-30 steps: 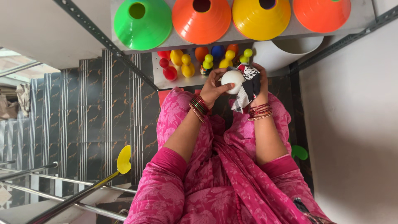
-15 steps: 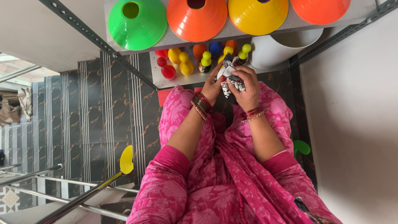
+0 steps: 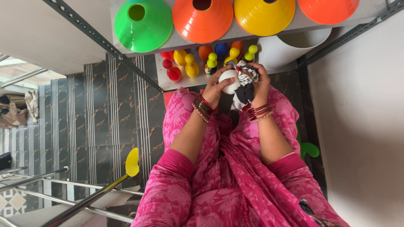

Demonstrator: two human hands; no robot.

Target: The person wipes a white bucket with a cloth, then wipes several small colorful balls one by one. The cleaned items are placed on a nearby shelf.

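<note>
— What have the hands got?
— The left hand (image 3: 216,86) is curled around a white ball (image 3: 229,80); the right hand (image 3: 259,82) is closed on a black-and-white cloth (image 3: 245,86) pressed against it.
— Where?
— In front of the chest, just before the lower shelf (image 3: 166,82) of coloured toy pins (image 3: 191,65). Cones (image 3: 202,19) sit on the shelf above. Probably a ball; the cloth hides part of it.
</note>
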